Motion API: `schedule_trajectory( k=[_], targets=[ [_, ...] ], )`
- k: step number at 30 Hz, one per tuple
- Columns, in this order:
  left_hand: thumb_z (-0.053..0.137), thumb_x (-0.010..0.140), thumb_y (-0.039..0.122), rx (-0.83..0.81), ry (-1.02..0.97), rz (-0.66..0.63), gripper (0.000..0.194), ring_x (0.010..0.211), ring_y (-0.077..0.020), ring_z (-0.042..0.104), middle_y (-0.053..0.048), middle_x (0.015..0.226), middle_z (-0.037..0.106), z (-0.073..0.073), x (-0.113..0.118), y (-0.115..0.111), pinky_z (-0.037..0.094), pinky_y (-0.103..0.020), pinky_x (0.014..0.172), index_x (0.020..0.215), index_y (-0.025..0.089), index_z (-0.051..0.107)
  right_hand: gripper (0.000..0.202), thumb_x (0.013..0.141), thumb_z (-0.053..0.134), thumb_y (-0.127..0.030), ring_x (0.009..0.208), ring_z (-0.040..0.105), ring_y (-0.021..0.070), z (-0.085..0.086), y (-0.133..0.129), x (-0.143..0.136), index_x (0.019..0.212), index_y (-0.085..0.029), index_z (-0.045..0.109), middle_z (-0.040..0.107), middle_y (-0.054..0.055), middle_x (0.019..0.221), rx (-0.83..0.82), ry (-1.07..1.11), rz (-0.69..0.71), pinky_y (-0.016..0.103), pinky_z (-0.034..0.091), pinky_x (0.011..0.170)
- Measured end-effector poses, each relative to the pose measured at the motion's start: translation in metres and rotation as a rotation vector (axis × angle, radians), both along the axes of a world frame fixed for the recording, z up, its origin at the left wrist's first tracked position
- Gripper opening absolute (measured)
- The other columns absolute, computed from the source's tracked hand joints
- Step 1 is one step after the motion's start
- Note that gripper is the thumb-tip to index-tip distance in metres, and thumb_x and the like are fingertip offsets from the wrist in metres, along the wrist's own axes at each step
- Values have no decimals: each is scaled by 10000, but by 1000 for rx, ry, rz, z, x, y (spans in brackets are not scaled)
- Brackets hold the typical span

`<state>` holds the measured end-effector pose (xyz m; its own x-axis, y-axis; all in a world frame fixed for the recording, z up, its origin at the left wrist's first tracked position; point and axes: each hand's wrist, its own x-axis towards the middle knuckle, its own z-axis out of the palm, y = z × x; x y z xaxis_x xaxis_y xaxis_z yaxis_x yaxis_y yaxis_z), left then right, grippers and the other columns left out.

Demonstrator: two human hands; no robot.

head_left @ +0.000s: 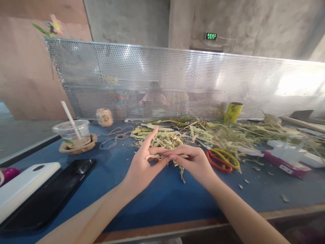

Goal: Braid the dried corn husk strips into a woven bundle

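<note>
My left hand [143, 162] and my right hand [194, 161] meet at the middle of the blue table, fingertips touching. Between them they pinch a pale dried plant strip [152, 157], whose ends poke out at both sides; most of it is hidden by the fingers. One finger of my left hand points up, away from the strip. Just behind the hands lies a heap of shredded dry plant fibres [166, 138]. Scissors [223, 161] with red and yellow handles rest to the right of my right hand, apart from it.
Left stand a plastic cup with a straw [78, 134], a black phone [50, 195], a white device [29, 183] and loose twine [116, 137]. A woven pot [104, 117] and yellow can [233, 113] stand before the perforated metal screen [167, 81]. Right lies a purple-white object [286, 162].
</note>
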<state>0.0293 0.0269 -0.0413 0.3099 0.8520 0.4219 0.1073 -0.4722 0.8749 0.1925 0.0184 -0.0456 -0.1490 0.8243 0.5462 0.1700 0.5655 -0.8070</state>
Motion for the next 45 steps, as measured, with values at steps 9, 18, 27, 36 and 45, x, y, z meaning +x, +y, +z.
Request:
schedule_trajectory(
  k=[9, 18, 27, 36, 45],
  targets=[
    [619, 754, 231, -254, -88, -202, 817, 725, -212, 666, -10, 842, 560, 5, 3, -2, 441, -156, 325, 1367, 301, 84, 118, 743, 615, -225, 634, 587, 155, 0, -3, -2, 688, -222, 720, 651, 38, 687, 102, -113, -129, 264, 465, 537],
    [602, 766, 256, -298, -27, -273, 749, 630, -173, 658, -7, 835, 544, 3, 1, 1, 459, -185, 360, 1368, 280, 158, 123, 737, 605, -234, 506, 527, 107, -6, -1, -2, 646, -206, 683, 616, 29, 706, -11, -9, -118, 237, 434, 445],
    [669, 703, 208, -335, -113, -224, 915, 690, -223, 671, 1, 794, 562, 8, -3, 0, 525, -239, 399, 1398, 264, 76, 219, 762, 573, -365, 430, 411, 58, -6, 4, 1, 695, -178, 481, 477, -53, 522, -245, -92, 37, 177, 304, 408],
    [624, 756, 179, -315, -136, -296, 850, 675, -171, 672, 25, 805, 554, 6, -4, -1, 563, -283, 585, 1400, 251, 73, 324, 795, 533, -370, 402, 381, 57, -4, 1, 10, 551, -171, 459, 447, -49, 441, -186, -144, 110, 196, 290, 428],
    [681, 707, 158, -320, -128, -278, 1008, 693, -244, 682, -89, 964, 599, 14, -12, 4, 490, -216, 368, 1404, 278, -37, 377, 796, 503, -455, 333, 304, 32, -9, 9, 4, 560, -172, 426, 459, -56, 415, -264, 117, 168, 179, 214, 349]
  ],
)
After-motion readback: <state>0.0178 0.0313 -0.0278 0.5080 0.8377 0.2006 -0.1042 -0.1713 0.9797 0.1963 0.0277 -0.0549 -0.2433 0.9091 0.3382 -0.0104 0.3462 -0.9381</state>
